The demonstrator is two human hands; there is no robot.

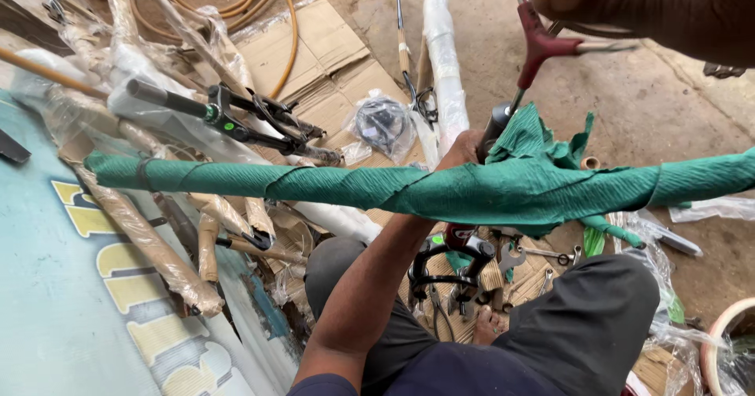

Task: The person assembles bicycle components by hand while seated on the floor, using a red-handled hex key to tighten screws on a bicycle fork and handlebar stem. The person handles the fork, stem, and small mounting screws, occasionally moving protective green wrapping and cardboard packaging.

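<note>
My right hand (pixel 661 7) looms closest, at one o'clock, its grip closed around a red-handled three-way hex wrench (pixel 543 46) whose tip points down toward the stem. Across the middle runs the bicycle handlebar wrapped in green crepe paper (pixel 354 187), from nine to three o'clock. My left hand (pixel 464 146) reaches behind it at the centre; I cannot tell how its grip stands. Flattened cardboard (pixel 330 42) covers the floor at twelve. Spanners (pixel 543 253) lie at five o'clock between my knees.

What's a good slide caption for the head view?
Right hand holds red-handled Y wrench above green-wrapped handlebar, left hand behind it.
</note>
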